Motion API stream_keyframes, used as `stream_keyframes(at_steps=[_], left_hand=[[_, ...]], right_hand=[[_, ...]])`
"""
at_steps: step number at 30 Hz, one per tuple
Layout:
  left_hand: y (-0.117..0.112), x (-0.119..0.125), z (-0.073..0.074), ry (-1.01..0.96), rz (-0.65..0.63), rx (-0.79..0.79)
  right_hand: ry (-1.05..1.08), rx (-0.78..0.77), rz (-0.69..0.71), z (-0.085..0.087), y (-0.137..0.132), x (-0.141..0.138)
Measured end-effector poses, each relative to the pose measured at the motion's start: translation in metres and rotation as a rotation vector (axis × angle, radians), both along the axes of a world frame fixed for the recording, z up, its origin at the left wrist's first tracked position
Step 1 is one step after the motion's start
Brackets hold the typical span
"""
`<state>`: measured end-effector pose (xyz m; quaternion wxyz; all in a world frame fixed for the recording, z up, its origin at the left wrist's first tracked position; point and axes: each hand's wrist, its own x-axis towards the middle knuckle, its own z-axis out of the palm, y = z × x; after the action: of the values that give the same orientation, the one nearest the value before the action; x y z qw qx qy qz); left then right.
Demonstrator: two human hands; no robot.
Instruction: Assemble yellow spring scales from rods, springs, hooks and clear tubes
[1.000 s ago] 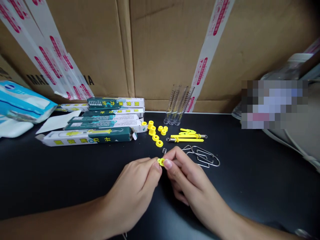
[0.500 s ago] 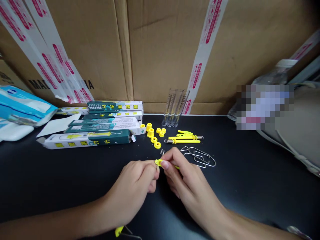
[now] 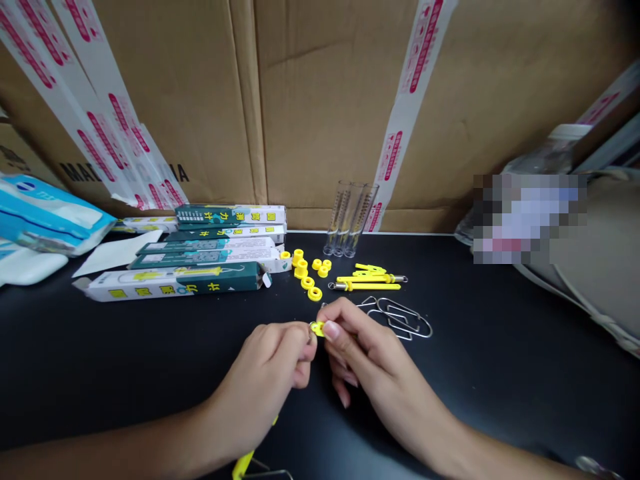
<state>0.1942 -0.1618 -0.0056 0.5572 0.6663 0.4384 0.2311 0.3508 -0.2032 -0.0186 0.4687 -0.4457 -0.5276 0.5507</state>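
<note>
In front of me, my right hand (image 3: 373, 360) pinches a small yellow plastic piece (image 3: 317, 329) between thumb and forefinger. My left hand (image 3: 277, 360) is closed against the other end of this piece. A bit of metal shows at the left fingertips, too small to make out. Below the left wrist, a yellow rod (image 3: 243, 465) with bent metal wire sticks out; whether the left hand holds it is hidden. Just beyond the hands lie large wire hooks (image 3: 405, 319), yellow rods with springs (image 3: 373, 280) and several yellow ring caps (image 3: 315, 293).
Clear tubes (image 3: 350, 220) stand upright before the cardboard wall (image 3: 310, 100). Printed boxes (image 3: 175, 280) lie at the left, near a blue tissue pack (image 3: 55, 213). At the right are a plastic bottle (image 3: 543, 157) and a beige bag (image 3: 595, 260) on the black table (image 3: 500, 400).
The right hand has shifted slightly, covering most of the small spring on the table. Its lower fingers have loosened. More of the yellow rod below the left wrist shows.
</note>
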Motion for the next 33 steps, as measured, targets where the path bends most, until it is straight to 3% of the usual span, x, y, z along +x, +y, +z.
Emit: stream_keyframes(at_steps=[3,8,14,25,33], left_hand=[[-0.002,0.001,0.003,0.049,0.023,0.019],[-0.003,0.003,0.001,0.103,0.065,0.037],[-0.002,0.004,-0.003,0.063,0.043,0.019],[0.001,0.007,-0.003,0.134,0.061,0.030],[-0.002,0.011,-0.002,0.115,0.103,-0.024]], right_hand=[[-0.069,0.034,-0.020,0.000,-0.001,0.001],[-0.342,0.215,-0.079,-0.003,-0.006,0.001],[-0.443,0.295,-0.116,-0.004,-0.008,0.000],[-0.048,0.025,-0.110,-0.003,-0.005,-0.006],[0.041,0.010,-0.100,-0.005,-0.004,-0.009]])
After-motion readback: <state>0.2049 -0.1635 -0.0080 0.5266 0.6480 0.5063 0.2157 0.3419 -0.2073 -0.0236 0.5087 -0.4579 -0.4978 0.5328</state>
